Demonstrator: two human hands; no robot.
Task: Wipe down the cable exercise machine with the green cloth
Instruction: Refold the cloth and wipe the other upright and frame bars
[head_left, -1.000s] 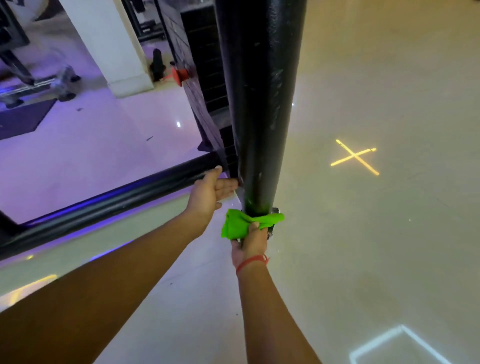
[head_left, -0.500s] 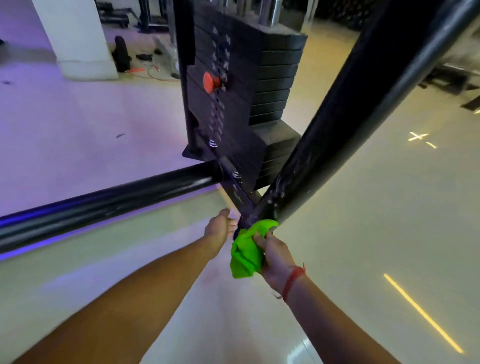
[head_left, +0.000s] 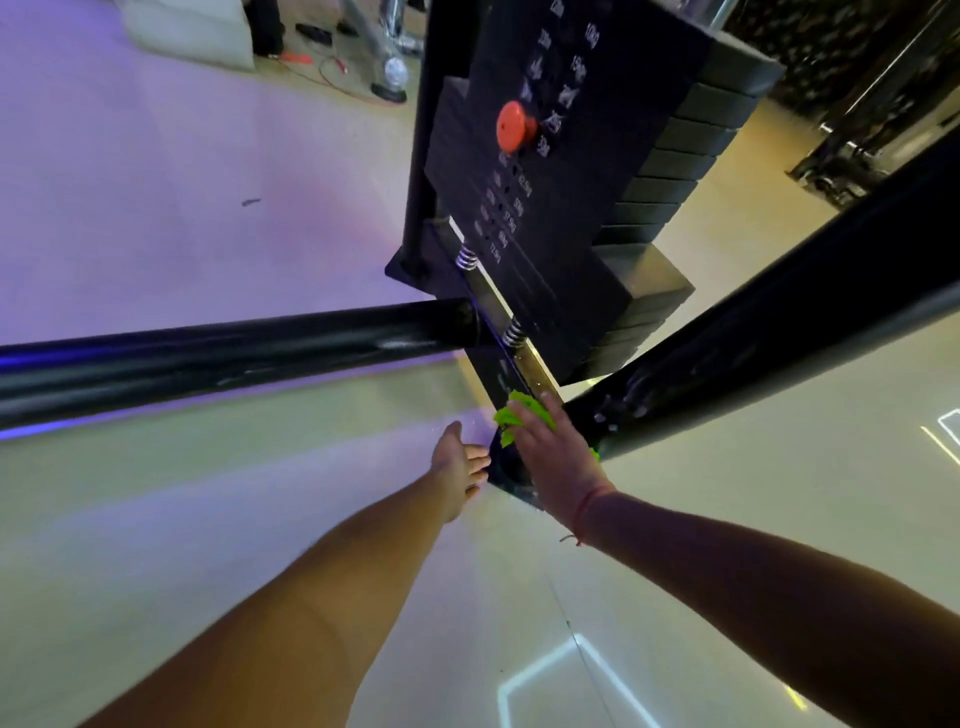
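Observation:
The black cable machine fills the upper middle of the view: a weight stack (head_left: 566, 208) with an orange selector pin (head_left: 511, 126), a thick slanted post (head_left: 779, 322) at the right and a horizontal floor bar (head_left: 208, 358) at the left. My right hand (head_left: 556, 457) presses the green cloth (head_left: 519, 415) flat onto the black base plate (head_left: 506, 475) where the post meets it; most of the cloth is hidden under the palm. My left hand (head_left: 460, 470) rests beside the plate's left edge, fingers apart, holding nothing.
Glossy pale floor (head_left: 260, 519) lies all around, with projected light lines (head_left: 540, 670) near the bottom. A white pillar base (head_left: 192, 31) and red wires (head_left: 322, 65) lie at the back left. More dark gym equipment (head_left: 852, 150) stands at the far right.
My right hand has moved the cloth from the foot of the slanted post onto the base plate and flattened over it. The view has shifted closer to the weight stack.

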